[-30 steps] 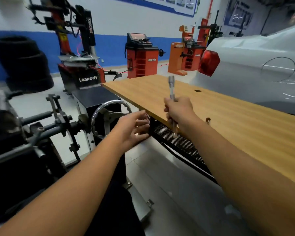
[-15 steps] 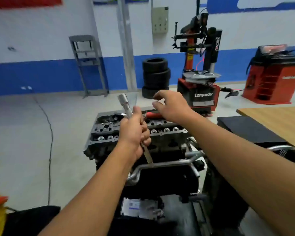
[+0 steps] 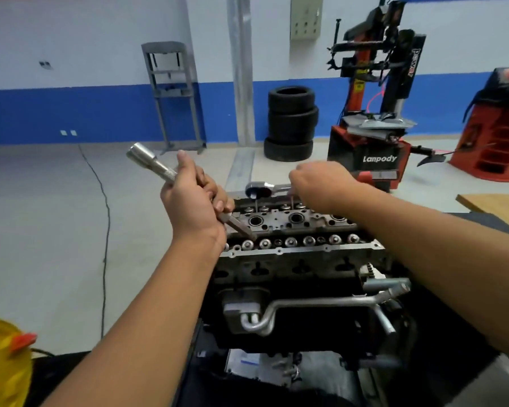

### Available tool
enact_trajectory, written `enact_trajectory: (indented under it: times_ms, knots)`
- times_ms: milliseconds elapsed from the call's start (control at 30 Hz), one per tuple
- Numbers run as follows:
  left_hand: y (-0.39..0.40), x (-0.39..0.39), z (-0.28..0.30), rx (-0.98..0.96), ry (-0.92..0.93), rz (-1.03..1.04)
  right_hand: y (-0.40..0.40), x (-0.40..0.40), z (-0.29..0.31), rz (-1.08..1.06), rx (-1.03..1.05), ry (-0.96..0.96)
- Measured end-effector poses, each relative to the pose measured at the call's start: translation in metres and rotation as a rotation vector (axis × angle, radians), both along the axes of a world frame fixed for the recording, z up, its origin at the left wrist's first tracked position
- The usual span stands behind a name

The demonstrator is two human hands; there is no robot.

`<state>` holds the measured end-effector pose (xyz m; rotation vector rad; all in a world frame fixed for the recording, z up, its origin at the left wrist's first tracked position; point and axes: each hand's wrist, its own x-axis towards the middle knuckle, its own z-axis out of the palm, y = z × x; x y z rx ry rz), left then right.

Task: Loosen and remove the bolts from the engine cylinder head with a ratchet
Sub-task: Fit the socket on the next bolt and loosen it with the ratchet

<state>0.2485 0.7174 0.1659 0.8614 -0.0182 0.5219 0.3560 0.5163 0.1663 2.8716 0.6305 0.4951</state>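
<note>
Left hand: the left hand (image 3: 196,205) is curled tight round a long socket extension bar (image 3: 162,168), held tilted above the engine's 9 o'clock end; the socket end points up toward 10 o'clock, the thin lower end pokes out below the fist toward 5 o'clock, just over the front row of bolts.
Right hand: the right hand (image 3: 321,183) reaches over the far edge of the head at 12 o'clock, its fingers bent down onto the ratchet (image 3: 265,188); the fingertips are hidden behind the knuckles, so I cannot tell whether they are clamped on the handle or only touching it.
Ratchet: chrome, lying roughly level above the far side of the head, its round drive head toward 9 o'clock and the handle running under the right hand.
Cylinder head: the engine cylinder head (image 3: 294,227) sits on top of the engine block, centre frame, between the two forearms.
Bolts: a row of bolts (image 3: 291,241) with washers runs along the near edge of the head, left to right; all appear seated.
Surroundings: a tyre stack (image 3: 291,123) at 12 o'clock, a tyre changer (image 3: 376,136) marked Lanpody at 1 o'clock, a wooden bench corner (image 3: 497,205) at 3 o'clock.
</note>
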Motion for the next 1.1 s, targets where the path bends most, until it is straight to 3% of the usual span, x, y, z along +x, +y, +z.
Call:
enact_trajectory:
  times_ms: [67, 200, 300, 433, 667, 900, 1100]
  knots:
    - [-0.011, 0.008, -0.001, 0.03, -0.066, -0.038, -0.039, -0.013, 0.023, -0.091, 0.262, 0.005]
    - [-0.053, 0.023, -0.008, 0.103, -0.147, -0.142, -0.104, -0.059, 0.046, 0.045, 1.192, 0.161]
    - [-0.086, 0.036, -0.017, 0.182, -0.173, -0.188, -0.129, -0.086, 0.048, 0.125, 1.542, 0.187]
    - [-0.119, 0.055, -0.035, 0.313, -0.15, -0.231, -0.142, -0.113, 0.032, 0.114, 1.559, 0.174]
    - [-0.133, 0.069, -0.045, 0.457, -0.141, -0.279, -0.142, -0.124, 0.018, 0.133, 1.603, 0.328]
    - [-0.13, 0.069, -0.046, 0.526, -0.156, -0.321, -0.132, -0.116, 0.019, 0.12, 1.539, 0.301]
    - [-0.144, 0.067, -0.044, 0.589, -0.139, -0.19, -0.11, -0.104, 0.038, 0.099, 1.432, 0.202]
